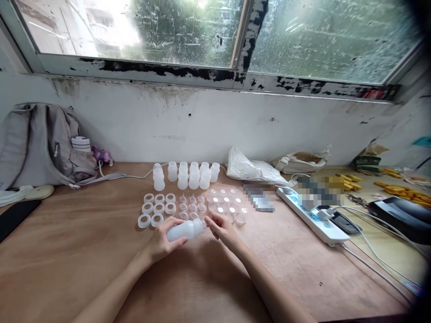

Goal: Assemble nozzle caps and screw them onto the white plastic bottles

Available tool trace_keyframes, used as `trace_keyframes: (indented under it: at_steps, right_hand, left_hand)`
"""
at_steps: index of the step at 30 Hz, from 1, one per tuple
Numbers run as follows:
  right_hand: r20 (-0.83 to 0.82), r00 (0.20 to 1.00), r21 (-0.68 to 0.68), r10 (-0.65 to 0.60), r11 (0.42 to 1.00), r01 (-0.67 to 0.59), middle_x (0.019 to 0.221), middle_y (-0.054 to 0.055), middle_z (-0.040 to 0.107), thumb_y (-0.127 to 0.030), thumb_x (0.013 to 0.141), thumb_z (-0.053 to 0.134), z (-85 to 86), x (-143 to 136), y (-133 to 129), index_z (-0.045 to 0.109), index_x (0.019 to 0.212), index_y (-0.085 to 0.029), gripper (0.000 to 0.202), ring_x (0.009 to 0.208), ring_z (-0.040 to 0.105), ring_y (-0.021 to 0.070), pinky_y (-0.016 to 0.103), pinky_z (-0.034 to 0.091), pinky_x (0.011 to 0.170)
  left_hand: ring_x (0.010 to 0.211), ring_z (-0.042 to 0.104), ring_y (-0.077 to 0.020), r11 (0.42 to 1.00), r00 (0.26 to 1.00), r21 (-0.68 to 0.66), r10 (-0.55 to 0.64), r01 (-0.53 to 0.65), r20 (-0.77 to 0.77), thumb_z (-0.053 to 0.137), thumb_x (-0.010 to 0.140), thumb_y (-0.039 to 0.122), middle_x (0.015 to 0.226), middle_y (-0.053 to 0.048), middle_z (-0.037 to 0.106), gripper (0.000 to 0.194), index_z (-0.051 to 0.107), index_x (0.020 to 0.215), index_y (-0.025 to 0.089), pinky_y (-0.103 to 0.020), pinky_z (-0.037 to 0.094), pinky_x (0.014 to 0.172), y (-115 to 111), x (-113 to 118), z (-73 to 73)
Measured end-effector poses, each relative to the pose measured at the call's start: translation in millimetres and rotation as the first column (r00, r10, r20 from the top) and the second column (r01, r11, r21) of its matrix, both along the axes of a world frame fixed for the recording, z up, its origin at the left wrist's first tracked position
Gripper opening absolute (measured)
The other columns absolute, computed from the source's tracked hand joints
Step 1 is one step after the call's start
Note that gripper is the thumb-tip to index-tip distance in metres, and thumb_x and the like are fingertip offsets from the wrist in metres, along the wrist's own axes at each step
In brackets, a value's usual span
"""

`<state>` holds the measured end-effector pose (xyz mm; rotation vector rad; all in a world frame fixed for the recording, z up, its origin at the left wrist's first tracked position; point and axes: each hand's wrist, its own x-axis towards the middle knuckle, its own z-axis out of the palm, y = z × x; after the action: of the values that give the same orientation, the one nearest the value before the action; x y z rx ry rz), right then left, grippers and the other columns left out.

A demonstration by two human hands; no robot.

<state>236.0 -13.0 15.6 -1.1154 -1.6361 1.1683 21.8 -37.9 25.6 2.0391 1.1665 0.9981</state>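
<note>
My left hand (166, 237) is wrapped around a translucent white baby bottle (183, 230), which lies tilted with its neck to the right. At the bottle's mouth, my right hand (220, 229) pinches a small clear teat (204, 223), partly hidden by the fingers. Just beyond my hands, several clear teats (192, 207) stand in rows. White screw rings (159, 207) are laid out to their left, and clear round caps (225, 202) to their right. Behind these, several more bottles (194, 176) stand upright, without tops.
A grey backpack (40, 143) leans at the back left, with a black flat object (16, 217) before it. White plastic bags (249, 166) lie by the wall. To the right are a power strip (313, 217) with cables, a phone (343, 222) and yellow items (404, 193).
</note>
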Motion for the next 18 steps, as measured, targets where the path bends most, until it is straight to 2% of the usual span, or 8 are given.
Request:
trace_keyframes:
  at_steps: [4, 7, 9, 12, 14, 15, 16, 18]
  right_hand:
    - [-0.003, 0.998, -0.061, 0.061, 0.996, -0.061, 0.041, -0.007, 0.036, -0.047, 0.076, 0.051, 3.9, 2.8, 0.1, 0.04, 0.053, -0.018, 0.038, 0.035, 0.031, 0.0056, 0.02, 0.02, 0.038]
    - [-0.029, 0.998, -0.107, 0.057, 0.992, -0.059, 0.038, -0.007, 0.031, -0.048, 0.076, 0.05, -0.4, 2.9, 0.8, 0.036, 0.046, -0.018, 0.045, 0.035, 0.027, 0.005, 0.02, 0.018, 0.037]
    - [-0.079, 0.996, -0.122, 0.041, 0.991, -0.05, 0.038, -0.007, 0.033, -0.047, 0.077, 0.049, -2.2, 1.8, 0.2, 0.04, 0.047, -0.017, 0.043, 0.034, 0.028, 0.0049, 0.02, 0.02, 0.036]
    - [-0.183, 0.983, -0.105, 0.014, 0.994, -0.034, 0.05, -0.005, 0.047, -0.042, 0.074, 0.055, 0.7, -1.2, -3.3, 0.057, 0.072, -0.016, 0.025, 0.038, 0.041, 0.0065, 0.019, 0.031, 0.038]
    - [-0.232, 0.972, -0.093, 0.041, 0.994, -0.064, 0.077, 0.001, 0.058, -0.037, 0.069, 0.062, 3.6, -3.7, -6.4, 0.055, 0.1, -0.02, 0.036, 0.049, 0.051, 0.0086, 0.022, 0.041, 0.045]
    - [-0.23, 0.971, -0.087, 0.067, 0.992, -0.089, 0.089, 0.003, 0.059, -0.035, 0.067, 0.064, 4.0, -5.0, -7.7, 0.053, 0.107, -0.022, 0.043, 0.055, 0.054, 0.0096, 0.023, 0.045, 0.049]
    - [-0.206, 0.974, -0.082, 0.089, 0.991, -0.108, 0.095, 0.004, 0.058, -0.034, 0.067, 0.065, 3.2, -6.1, -8.6, 0.053, 0.109, -0.022, 0.046, 0.058, 0.055, 0.0102, 0.024, 0.046, 0.052]
    - [-0.136, 0.987, -0.093, 0.08, 0.991, -0.093, 0.083, 0.004, 0.061, -0.035, 0.068, 0.064, -2.3, -8.3, -8.9, 0.059, 0.102, -0.019, 0.038, 0.056, 0.055, 0.0101, 0.023, 0.046, 0.051]
  left_hand:
    - [0.085, 0.057, -0.0205, 1.0, 1.0, -0.003, -0.019, 0.019, -0.01, 0.061, 0.068, 0.03, 0.093, -0.005, 0.061, 0.032, 0.057, 0.098, 0.021, -0.032, 0.046, 0.075, 2.3, -2.3, -2.0]
    - [0.087, 0.056, -0.0204, 0.997, 0.999, 0.058, -0.04, 0.041, -0.01, 0.062, 0.067, 0.03, 0.095, -0.006, 0.06, 0.035, 0.056, 0.101, 0.021, -0.032, 0.046, 0.076, 3.3, -3.0, -7.0]
    - [0.086, 0.056, -0.02, 0.996, 0.999, 0.086, -0.036, 0.036, 0.005, 0.063, 0.067, 0.031, 0.094, -0.006, 0.06, 0.035, 0.057, 0.1, 0.02, -0.031, 0.046, 0.075, 3.5, -3.1, -9.2]
    - [0.083, 0.057, -0.0194, 0.999, 1.0, 0.036, 0.001, -0.002, 0.02, 0.06, 0.07, 0.033, 0.092, -0.005, 0.061, 0.032, 0.057, 0.098, 0.019, -0.029, 0.046, 0.072, 4.0, -3.1, -10.6]
    - [0.079, 0.058, -0.0185, 0.999, 1.0, -0.036, 0.013, -0.012, 0.015, 0.058, 0.071, 0.034, 0.091, -0.005, 0.061, 0.03, 0.057, 0.098, 0.019, -0.028, 0.047, 0.068, 5.0, -2.9, -12.2]
    - [0.078, 0.059, -0.0181, 0.998, 1.0, -0.063, 0.007, -0.006, 0.006, 0.059, 0.071, 0.034, 0.091, -0.004, 0.061, 0.031, 0.056, 0.098, 0.019, -0.028, 0.048, 0.067, 5.6, -2.7, -13.6]
    - [0.079, 0.059, -0.0182, 0.998, 1.0, -0.068, -0.004, 0.004, -0.006, 0.06, 0.07, 0.033, 0.093, -0.004, 0.061, 0.033, 0.055, 0.099, 0.02, -0.028, 0.048, 0.068, 6.2, -2.4, -15.6]
    - [0.086, 0.058, -0.0198, 0.999, 0.998, 0.0, -0.036, 0.036, -0.051, 0.064, 0.066, 0.03, 0.099, -0.005, 0.061, 0.04, 0.053, 0.104, 0.02, -0.03, 0.048, 0.074, 6.9, -1.5, -20.5]
